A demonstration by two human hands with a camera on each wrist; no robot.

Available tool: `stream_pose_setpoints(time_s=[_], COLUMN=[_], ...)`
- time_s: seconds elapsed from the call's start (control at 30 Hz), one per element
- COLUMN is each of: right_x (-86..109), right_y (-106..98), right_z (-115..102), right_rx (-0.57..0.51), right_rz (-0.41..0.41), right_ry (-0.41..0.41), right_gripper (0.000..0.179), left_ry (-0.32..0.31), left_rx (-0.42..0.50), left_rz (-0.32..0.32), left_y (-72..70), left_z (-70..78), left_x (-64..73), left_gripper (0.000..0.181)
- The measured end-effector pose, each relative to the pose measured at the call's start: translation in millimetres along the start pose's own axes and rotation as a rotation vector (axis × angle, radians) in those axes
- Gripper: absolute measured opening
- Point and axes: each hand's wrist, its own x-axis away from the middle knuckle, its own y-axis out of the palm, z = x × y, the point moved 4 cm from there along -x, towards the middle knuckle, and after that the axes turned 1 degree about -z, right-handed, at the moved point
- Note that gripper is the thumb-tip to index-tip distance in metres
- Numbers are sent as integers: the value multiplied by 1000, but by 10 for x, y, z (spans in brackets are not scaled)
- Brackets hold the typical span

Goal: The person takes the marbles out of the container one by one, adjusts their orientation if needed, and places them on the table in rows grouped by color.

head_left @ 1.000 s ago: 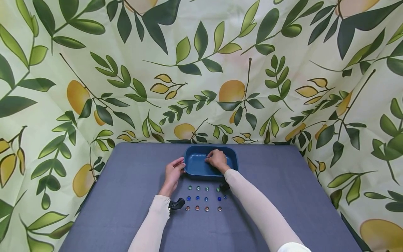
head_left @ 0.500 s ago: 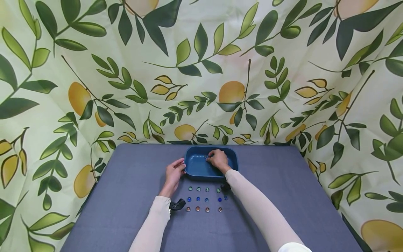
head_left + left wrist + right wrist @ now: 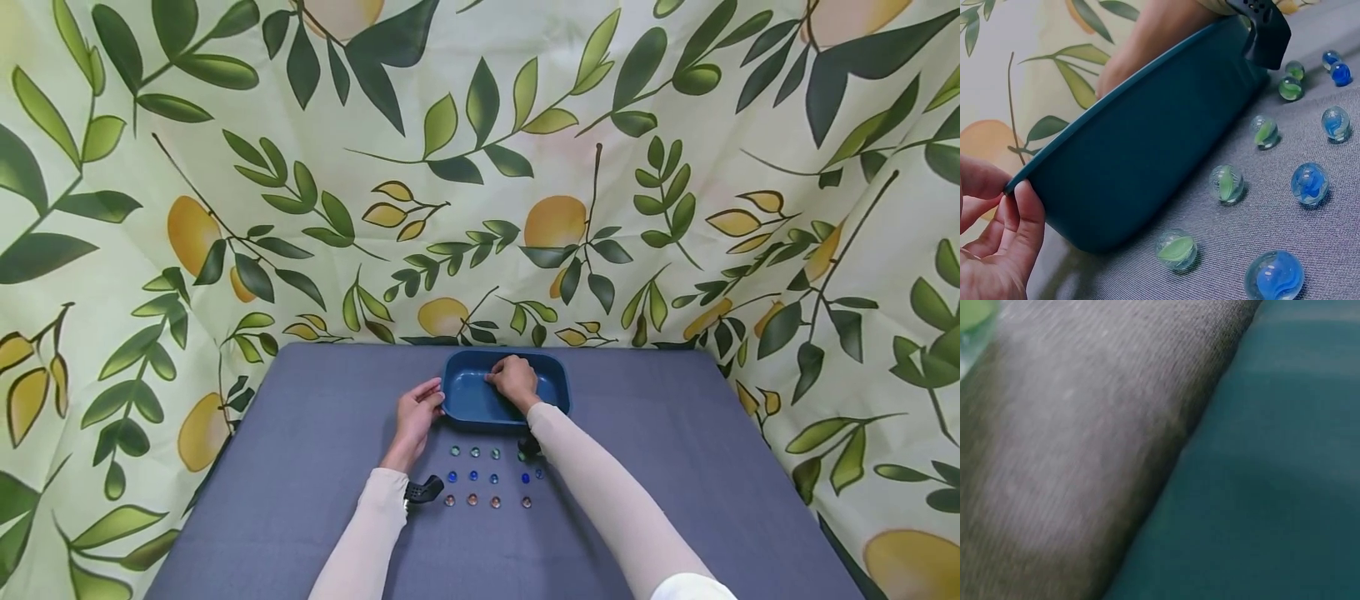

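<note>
A deep blue plastic tub [image 3: 480, 423] stands near the table's back edge. My left hand [image 3: 415, 415] pinches its left rim between thumb and fingers, as the left wrist view shows at the tub wall [image 3: 1129, 150]. Inside the tub is my right hand [image 3: 516, 382], fingers bent down toward the floor; I cannot tell whether they hold anything. In front of the tub lie glass marbles in rows: green marbles [image 3: 475, 452] nearest it, blue marbles [image 3: 473, 476] in the middle, orange marbles [image 3: 472, 499] closest to me. The right wrist view shows mostly tub wall [image 3: 1260, 475] and cloth.
Grey cloth [image 3: 337, 383] covers the table. A leaf-and-fruit patterned curtain [image 3: 480, 192] hangs behind and along both sides. The black wrist camera [image 3: 425, 489] on my left arm sits beside the marble rows, and my right sleeve [image 3: 600, 492] passes just right of them.
The right hand has shifted slightly within the tub, and a small dark spot by its fingertips is no longer visible. The left hand keeps its grip on the rim; the marble rows look unchanged.
</note>
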Motion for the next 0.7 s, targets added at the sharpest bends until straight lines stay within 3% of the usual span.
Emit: stream_pose_setpoints(time_s=[0.27,0.7], right_x=[16,126], right_y=[7,-193], right_z=[-5,-39], right_rx=[-16,-171], right_rz=[7,65], right_ry=[8,-27], right_gripper=[16,15], left_ry=[7,12], left_rx=[11,28], left_rz=[5,0], left_y=[13,18], left_z=[12,-9], left_x=[25,9], left_gripper=[36,37])
